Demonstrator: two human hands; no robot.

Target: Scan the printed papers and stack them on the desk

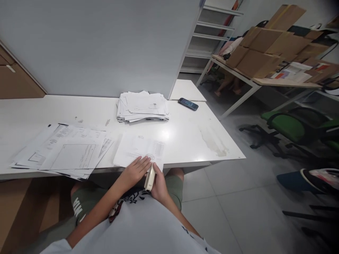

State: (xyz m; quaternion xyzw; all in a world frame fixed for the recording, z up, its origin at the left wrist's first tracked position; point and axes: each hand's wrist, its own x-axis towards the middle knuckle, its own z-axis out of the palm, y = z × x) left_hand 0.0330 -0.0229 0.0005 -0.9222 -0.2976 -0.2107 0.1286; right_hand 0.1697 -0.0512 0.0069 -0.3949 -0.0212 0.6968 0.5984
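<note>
seated at a white worktop (185, 137), a person's left hand (135, 171) lies open and flat on a stamped sheet (139, 150) at the near edge, while the right hand (159, 185) is wrapped around a cream stapler (149, 178) touching that sheet's corner. nearby lie loose papers (66, 151), a paper stack (143, 107) and a phone (188, 103).

White printed tee, green shorts

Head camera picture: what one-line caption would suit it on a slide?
Left hand flat on a stamped sheet at the white desk's edge, right hand holding a small cream object.
</note>
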